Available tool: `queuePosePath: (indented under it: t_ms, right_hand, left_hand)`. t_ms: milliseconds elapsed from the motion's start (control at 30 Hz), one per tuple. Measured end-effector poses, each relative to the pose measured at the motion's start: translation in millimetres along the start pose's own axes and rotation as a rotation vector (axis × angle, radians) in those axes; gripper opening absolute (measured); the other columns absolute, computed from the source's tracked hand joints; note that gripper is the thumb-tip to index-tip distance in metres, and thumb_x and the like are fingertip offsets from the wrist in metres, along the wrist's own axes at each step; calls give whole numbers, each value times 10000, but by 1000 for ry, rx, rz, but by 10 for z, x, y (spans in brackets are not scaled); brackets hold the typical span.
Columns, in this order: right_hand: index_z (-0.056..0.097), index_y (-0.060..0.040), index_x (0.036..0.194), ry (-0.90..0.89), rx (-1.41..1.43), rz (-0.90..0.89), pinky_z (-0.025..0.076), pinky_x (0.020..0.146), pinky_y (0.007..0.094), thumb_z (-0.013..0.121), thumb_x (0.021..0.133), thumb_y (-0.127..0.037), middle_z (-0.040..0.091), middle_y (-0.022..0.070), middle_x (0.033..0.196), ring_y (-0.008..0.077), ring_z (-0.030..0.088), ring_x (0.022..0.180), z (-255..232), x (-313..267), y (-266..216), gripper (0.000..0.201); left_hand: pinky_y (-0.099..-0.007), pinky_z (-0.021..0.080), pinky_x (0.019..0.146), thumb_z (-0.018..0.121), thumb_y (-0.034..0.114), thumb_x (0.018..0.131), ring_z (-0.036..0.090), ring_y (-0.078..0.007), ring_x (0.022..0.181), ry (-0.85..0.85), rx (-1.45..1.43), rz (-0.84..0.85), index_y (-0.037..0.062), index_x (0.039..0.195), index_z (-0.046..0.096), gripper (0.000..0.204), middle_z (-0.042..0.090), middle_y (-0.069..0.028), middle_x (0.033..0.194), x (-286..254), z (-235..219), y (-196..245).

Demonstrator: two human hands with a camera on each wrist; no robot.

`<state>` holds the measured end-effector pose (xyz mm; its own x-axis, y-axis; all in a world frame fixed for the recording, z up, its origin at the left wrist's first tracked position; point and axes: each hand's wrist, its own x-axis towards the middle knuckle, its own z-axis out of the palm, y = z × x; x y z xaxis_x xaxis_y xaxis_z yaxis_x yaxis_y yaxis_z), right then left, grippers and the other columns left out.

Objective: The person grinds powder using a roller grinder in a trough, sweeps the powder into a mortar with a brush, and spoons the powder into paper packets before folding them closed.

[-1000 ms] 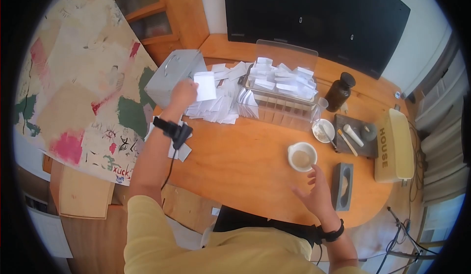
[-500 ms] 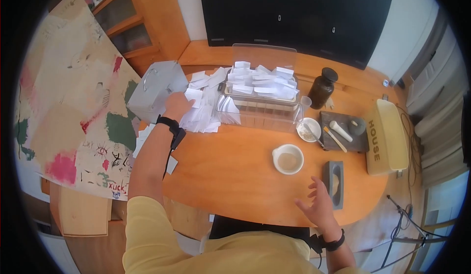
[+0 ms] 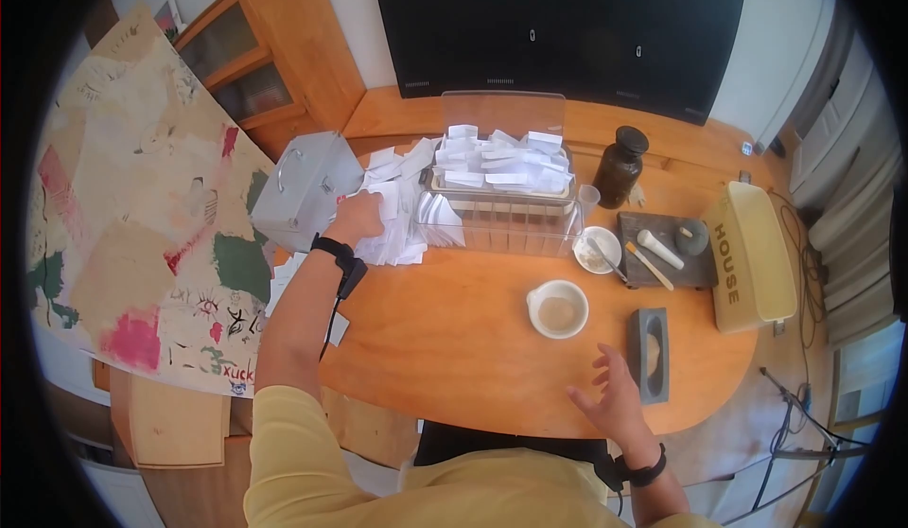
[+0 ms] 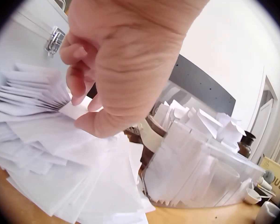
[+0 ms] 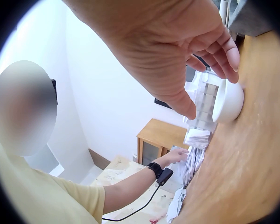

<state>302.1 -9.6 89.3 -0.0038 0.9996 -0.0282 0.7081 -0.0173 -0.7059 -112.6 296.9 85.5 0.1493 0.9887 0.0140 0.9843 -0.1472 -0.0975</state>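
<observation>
Low over the heap of folded white papers (image 3: 402, 230), my left hand (image 3: 359, 218) pinches a white paper (image 4: 73, 110) between thumb and fingers. In the left wrist view that hand (image 4: 126, 60) covers part of the heap, where many papers are fanned in layers (image 4: 32, 93). My right hand (image 3: 617, 400) hangs above the table's front, fingers spread and slightly bent, holding nothing. It is nearest to the grey stone trough (image 3: 648, 386) and the white mortar (image 3: 557, 309) of pale powder. The right wrist view shows this hand (image 5: 177, 56) apart from the mortar (image 5: 231, 102).
Behind the heap stand a metal case (image 3: 301, 187) and a clear box (image 3: 506, 235) with folded papers. To the right are a brown jar (image 3: 619, 168), a small dish (image 3: 585, 261), a dark slab (image 3: 695, 271) with tools, and a yellow bin (image 3: 757, 272).
My left hand has come down onto the heap with a white paper that was held up beside the metal case. The head view has shifted. My right hand remains raised near the trough.
</observation>
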Motion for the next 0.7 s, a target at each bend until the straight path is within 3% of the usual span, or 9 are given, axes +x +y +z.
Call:
queuePosePath:
  t_ms: [233,333,433,533,700]
  right_hand:
    - [386,-12,1318,-16,6,-3,517,654,343,796,732,-273,550,123,1041,218,595,766,35,-45,-11,762]
    - [388,-8,1315,-9,-11,-18,517,650,343,795,733,-273,555,123,1031,220,597,760,49,-52,5,758]
    - [408,-55,1323,25,28,-3,486,622,304,812,709,-199,551,97,998,196,582,743,68,-60,-14,749]
    - [409,-53,1321,30,29,-19,487,624,305,810,713,-198,550,95,996,196,580,740,80,-63,-12,743]
    - [394,-11,1312,-2,-8,5,519,655,342,794,737,-277,562,124,1022,220,603,761,38,-71,-52,749]
  left_hand:
    - [-371,542,756,591,85,790,678,-275,895,-42,235,117,71,936,671,167,679,-149,951,23,206,104]
    - [-391,536,769,570,164,820,676,-298,891,-18,221,179,58,932,673,185,688,-152,922,34,312,39]
    - [-415,528,782,565,274,837,671,-325,892,-83,57,-4,33,940,672,283,686,-175,950,14,212,135]
    - [-434,521,794,583,339,822,663,-345,901,-18,-56,-198,6,944,676,367,683,-195,966,36,124,240]
    - [-429,524,807,595,328,815,663,-348,914,-3,-119,-218,-1,924,693,360,684,-206,949,68,72,339]
